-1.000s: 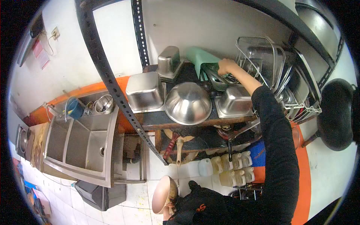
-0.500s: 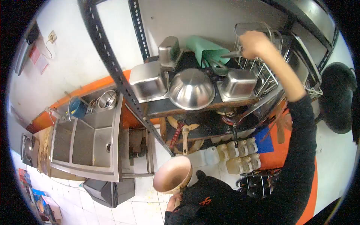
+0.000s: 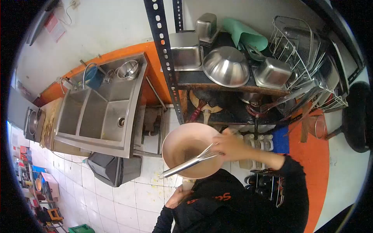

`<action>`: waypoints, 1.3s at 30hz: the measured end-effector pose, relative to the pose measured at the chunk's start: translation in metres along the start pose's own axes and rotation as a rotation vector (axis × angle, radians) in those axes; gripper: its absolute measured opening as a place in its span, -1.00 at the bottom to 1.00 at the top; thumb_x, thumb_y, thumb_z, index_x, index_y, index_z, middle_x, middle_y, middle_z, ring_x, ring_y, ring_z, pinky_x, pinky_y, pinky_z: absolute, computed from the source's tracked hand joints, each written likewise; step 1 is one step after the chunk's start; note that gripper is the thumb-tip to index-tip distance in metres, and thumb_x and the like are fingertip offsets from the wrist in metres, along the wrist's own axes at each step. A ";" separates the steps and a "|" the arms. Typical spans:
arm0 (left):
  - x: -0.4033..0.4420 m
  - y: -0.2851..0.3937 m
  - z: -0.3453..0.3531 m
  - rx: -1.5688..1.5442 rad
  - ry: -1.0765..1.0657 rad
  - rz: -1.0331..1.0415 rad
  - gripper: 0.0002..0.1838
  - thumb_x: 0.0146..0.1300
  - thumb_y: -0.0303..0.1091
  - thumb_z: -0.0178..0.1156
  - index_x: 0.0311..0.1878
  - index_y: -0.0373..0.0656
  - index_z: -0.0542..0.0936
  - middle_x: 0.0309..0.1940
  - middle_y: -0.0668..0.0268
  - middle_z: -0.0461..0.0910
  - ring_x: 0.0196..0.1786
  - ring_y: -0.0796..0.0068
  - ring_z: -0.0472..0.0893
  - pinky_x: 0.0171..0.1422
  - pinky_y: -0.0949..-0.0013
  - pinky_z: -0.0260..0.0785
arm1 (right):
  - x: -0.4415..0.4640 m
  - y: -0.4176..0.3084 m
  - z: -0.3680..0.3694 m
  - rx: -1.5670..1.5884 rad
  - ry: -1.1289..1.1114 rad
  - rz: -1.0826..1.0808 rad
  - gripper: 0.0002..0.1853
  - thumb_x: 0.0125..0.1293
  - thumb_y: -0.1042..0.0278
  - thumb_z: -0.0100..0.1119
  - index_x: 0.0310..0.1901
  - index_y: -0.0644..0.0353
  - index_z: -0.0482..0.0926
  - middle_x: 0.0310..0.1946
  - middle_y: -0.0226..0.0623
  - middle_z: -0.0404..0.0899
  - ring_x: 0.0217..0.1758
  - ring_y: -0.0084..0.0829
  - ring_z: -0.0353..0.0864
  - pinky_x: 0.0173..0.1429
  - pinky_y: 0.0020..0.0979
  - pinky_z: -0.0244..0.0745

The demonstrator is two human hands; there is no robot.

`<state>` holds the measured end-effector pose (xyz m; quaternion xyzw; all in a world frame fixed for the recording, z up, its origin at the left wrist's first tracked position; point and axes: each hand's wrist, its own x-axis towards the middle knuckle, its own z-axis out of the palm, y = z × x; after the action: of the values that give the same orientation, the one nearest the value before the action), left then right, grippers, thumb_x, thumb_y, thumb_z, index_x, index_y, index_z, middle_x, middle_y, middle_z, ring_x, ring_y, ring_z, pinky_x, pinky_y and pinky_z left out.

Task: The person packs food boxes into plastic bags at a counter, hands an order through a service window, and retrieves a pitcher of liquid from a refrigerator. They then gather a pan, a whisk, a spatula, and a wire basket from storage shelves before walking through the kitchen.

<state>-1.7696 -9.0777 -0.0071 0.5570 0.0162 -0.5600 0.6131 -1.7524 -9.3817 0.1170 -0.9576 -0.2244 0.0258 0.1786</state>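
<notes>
My left hand (image 3: 179, 196) is closed around the pale handle of a pinkish-beige pan (image 3: 180, 139), held low in front of my body with its inside facing up. My right hand (image 3: 232, 146), slightly blurred, is at the pan's right rim. Its fingers are closed on the wire end of a metal whisk (image 3: 186, 167). The whisk lies slantwise over the pan, its steel handle pointing left past the rim. Whether the whisk touches the pan I cannot tell.
A shelf ahead bears an upturned steel bowl (image 3: 226, 66), steel containers (image 3: 274, 72), a green jug-like item (image 3: 244, 34) and a wire rack (image 3: 297, 54). A steel sink (image 3: 101, 112) stands left, above a black bin (image 3: 112, 167). Several jugs (image 3: 258, 143) stand below the shelf.
My right hand has come down from the wire rack to the pan, bringing the whisk. The pan has risen a little, and the view has shifted left.
</notes>
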 end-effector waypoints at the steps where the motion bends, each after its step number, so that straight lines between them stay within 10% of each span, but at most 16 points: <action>1: -0.008 0.005 0.002 0.062 -0.031 -0.002 -0.48 0.02 -0.54 0.07 0.10 -0.32 0.18 -0.04 0.17 0.36 -0.02 0.48 0.37 0.04 0.47 0.21 | 0.005 0.002 0.032 0.071 0.017 -0.004 -0.83 -0.29 0.44 0.09 -0.52 0.03 0.44 -0.45 -0.43 0.32 -0.23 -0.43 0.33 -0.21 -0.28 0.07; 8: -0.035 0.008 0.026 0.304 0.059 0.254 -0.51 0.07 -0.44 0.06 0.09 -0.33 0.22 -0.03 0.21 0.37 0.02 0.43 0.33 0.14 0.42 0.10 | 0.011 0.010 0.106 0.343 -0.060 -0.029 -0.77 -0.26 0.36 0.17 -0.45 0.04 0.41 -0.39 -0.42 0.34 -0.16 -0.41 0.33 -0.16 -0.27 0.11; 20: -0.015 0.001 0.041 0.217 0.087 0.308 -0.51 0.07 -0.43 0.06 0.09 -0.33 0.22 -0.01 0.21 0.35 0.04 0.43 0.31 0.15 0.41 0.07 | 0.017 0.021 -0.048 -0.300 -0.039 -0.091 -0.70 -0.01 0.36 -0.04 -0.17 0.10 0.43 -0.29 -0.25 0.44 -0.18 -0.34 0.42 -0.15 -0.35 0.28; 26: -0.005 0.009 0.054 0.202 0.106 0.339 -0.50 0.07 -0.43 0.06 0.10 -0.33 0.21 0.00 0.21 0.34 0.05 0.42 0.31 0.16 0.41 0.06 | 0.029 0.162 -0.206 -0.449 0.476 0.661 -0.79 -0.02 0.34 -0.08 -0.35 0.14 0.53 -0.45 -0.12 0.53 -0.35 -0.15 0.53 -0.28 -0.17 0.43; 31: -0.003 0.005 0.062 0.155 0.148 0.343 -0.50 0.07 -0.42 0.06 0.10 -0.33 0.21 0.01 0.20 0.34 0.05 0.42 0.30 0.17 0.40 0.05 | 0.009 0.341 -0.226 -0.561 -0.139 1.010 -0.74 -0.06 0.32 0.11 -0.32 0.27 0.54 -0.34 -0.03 0.53 -0.30 -0.20 0.53 -0.29 -0.24 0.43; 39: -0.001 0.001 0.070 0.101 0.208 0.332 -0.50 0.07 -0.42 0.06 0.10 -0.33 0.21 0.02 0.20 0.32 0.06 0.42 0.29 0.18 0.40 0.04 | 0.006 0.365 -0.224 -0.185 -0.295 1.099 -0.68 -0.15 0.19 0.28 -0.37 0.22 0.56 -0.46 -0.20 0.53 -0.45 -0.30 0.49 -0.39 -0.30 0.39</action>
<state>-1.8110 -9.1266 0.0207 0.6370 -0.0406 -0.3909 0.6631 -1.5647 -9.7586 0.1977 -0.9315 0.2823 0.2283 0.0211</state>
